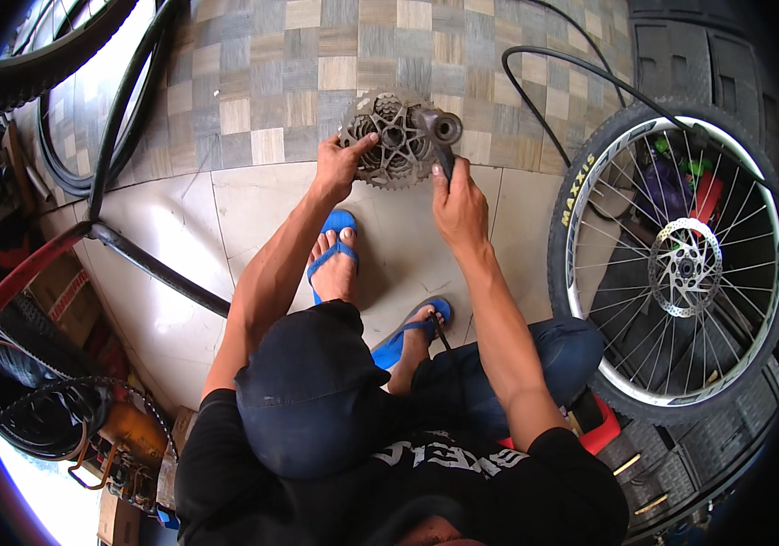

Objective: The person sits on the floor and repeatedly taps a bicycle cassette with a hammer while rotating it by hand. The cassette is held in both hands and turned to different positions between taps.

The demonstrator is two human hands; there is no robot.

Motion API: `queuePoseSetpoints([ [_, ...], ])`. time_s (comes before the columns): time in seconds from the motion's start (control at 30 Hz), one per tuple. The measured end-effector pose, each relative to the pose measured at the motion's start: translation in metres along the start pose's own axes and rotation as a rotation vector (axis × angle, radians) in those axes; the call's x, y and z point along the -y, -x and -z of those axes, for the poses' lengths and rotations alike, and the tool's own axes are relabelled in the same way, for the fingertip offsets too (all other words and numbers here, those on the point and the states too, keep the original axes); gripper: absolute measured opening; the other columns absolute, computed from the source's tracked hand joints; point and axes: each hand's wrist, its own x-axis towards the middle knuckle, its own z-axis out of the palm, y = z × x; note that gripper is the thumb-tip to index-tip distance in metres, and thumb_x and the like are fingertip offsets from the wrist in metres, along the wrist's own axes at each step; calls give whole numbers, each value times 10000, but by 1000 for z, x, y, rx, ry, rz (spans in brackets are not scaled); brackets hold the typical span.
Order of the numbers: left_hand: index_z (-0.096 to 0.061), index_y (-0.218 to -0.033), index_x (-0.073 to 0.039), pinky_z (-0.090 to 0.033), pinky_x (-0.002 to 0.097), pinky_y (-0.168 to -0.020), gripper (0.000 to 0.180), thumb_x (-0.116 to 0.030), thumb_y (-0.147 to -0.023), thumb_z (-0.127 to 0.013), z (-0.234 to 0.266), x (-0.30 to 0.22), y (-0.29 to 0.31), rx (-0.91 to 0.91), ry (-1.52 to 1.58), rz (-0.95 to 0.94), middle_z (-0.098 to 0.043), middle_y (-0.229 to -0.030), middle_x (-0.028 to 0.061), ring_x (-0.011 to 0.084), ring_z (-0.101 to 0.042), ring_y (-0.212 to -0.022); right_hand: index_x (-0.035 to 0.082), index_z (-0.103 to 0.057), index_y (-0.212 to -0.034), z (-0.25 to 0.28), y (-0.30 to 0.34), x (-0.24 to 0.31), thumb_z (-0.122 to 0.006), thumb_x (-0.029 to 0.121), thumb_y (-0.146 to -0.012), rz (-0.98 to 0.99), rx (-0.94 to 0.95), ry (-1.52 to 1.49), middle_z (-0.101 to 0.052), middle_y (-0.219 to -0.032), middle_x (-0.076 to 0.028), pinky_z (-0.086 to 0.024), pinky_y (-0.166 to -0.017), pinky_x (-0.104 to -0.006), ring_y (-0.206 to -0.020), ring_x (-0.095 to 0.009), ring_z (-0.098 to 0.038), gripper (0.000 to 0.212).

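A grey bicycle cassette (392, 136) with toothed rings and a star-shaped spider is held up in front of me, its openwork side toward the view. My left hand (343, 162) is closed on its left edge, the thumb lying over the face and the other fingers mostly hidden. At the cassette's right edge, my right hand (458, 200) is wrapped round a black-handled tool with a round grey head (442, 127). The head overlaps the upper right of the cassette; whether they touch, I cannot tell. The tool's exact kind is unclear.
A spoked bicycle wheel (680, 264) with a brake disc lies at the right. A black cable (535, 49) arcs over its tyre. On the left stand a red and black bike frame (98, 218) and loose tyres (71, 155). My blue flip-flops (339, 220) rest on the tiled floor (266, 205).
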Motion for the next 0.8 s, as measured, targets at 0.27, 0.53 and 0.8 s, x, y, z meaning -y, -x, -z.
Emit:
queuePoseSetpoints([
  [0.27, -678, -1140, 50, -637, 367, -612, 297, -102, -914, -798, 13, -4, -1, 127, 53, 22, -752, -954, 135, 209, -735, -738, 75, -533, -1289, 4, -3, -74, -553, 367, -1044, -204, -197, 168, -672, -1161, -217, -530, -800, -568, -1007, -455, -667, 381],
  [0.53, -723, -1086, 51, -573, 295, -667, 337, -169, -872, -860, 16, -60, 0, 462, -345, -58, -757, -927, 77, 126, -687, -749, 15, -592, -1325, 37, -31, -71, -698, 345, -977, -192, -162, 158, -670, -1189, -158, -503, -937, -391, -1114, -303, -642, 492],
  [0.8, -743, -1047, 35, -534, 273, -749, 371, -259, -864, -877, -14, -102, -18, 635, -584, 132, -752, -952, 46, 101, -664, -864, -38, -601, -1354, 40, -78, -14, -677, 250, -1024, -108, 560, -884, -716, -1175, -83, -515, -864, -274, -968, -131, -657, 445],
])
